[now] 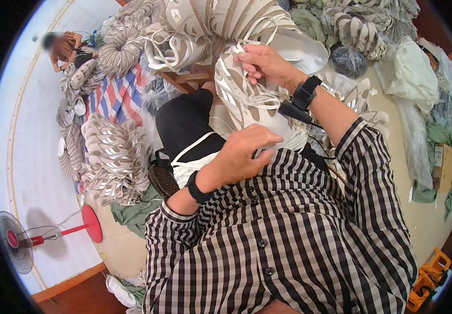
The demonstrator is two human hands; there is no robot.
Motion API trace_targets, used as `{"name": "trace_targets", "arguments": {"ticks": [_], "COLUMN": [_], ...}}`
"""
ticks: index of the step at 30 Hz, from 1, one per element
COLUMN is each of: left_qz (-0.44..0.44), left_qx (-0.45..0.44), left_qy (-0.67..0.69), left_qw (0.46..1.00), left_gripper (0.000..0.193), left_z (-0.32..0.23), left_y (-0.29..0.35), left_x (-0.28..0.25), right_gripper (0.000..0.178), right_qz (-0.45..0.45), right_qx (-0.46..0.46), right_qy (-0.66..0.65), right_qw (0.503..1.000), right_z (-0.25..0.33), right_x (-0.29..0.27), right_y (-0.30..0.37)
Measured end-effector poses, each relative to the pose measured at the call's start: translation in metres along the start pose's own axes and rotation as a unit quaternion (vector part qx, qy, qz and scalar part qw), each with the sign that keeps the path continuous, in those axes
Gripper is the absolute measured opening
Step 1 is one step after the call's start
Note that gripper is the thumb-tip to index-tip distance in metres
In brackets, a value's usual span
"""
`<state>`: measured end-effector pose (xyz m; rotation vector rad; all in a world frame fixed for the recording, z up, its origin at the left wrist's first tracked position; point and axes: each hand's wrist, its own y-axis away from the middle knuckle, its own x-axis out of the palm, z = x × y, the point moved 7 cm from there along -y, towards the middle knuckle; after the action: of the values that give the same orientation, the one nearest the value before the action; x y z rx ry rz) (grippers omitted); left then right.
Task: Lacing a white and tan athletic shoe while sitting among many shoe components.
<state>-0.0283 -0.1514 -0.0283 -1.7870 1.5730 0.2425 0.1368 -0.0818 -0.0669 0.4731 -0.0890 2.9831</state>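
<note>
On my lap lies a beige and white sneaker upper (235, 94) with mesh panels and a white shoelace (261, 99) running across its front. My right hand (268, 65) is over the far end of this upper, its thumb and fingertips pinched on the lace; a loop of lace rises above the fingers. Nearer to me, my left hand (241, 152) hovers in front of my shirt, thumb and index finger apart, with nothing visible between them. A bundle of white laces (192, 171) rests on my thigh beside the left wrist.
Stacked sneaker uppers (231, 21) curve across the far side, above a wooden stool (187, 78). Another pile of uppers (116, 157) stands at left, by a striped sheet (113, 99). A fan (17, 240) is at lower left, a white bag (409, 73) at right. Another person (66, 49) sits far left.
</note>
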Motion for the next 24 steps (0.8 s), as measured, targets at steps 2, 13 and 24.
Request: {"name": "trace_targets", "arguments": {"ticks": [2, 13, 24], "left_qz": [-0.019, 0.035, 0.027], "left_qx": [0.016, 0.087, 0.078], "left_qy": [-0.030, -0.175, -0.186], "left_qw": [0.999, 0.980, 0.979], "left_gripper": [0.025, 0.034, 0.039], "left_z": [0.001, 0.035, 0.036], "left_y": [-0.005, -0.015, -0.011], "left_x": [0.009, 0.034, 0.040], "right_gripper": [0.023, 0.021, 0.022], "right_qz": [-0.006, -0.032, -0.039], "right_qx": [0.011, 0.041, -0.027], "right_qy": [-0.010, 0.088, 0.145], "right_qw": [1.000, 0.995, 0.988], "right_z": [-0.002, 0.026, 0.105], "right_x": [0.002, 0.011, 0.045], "right_y": [0.000, -0.003, -0.032]}}
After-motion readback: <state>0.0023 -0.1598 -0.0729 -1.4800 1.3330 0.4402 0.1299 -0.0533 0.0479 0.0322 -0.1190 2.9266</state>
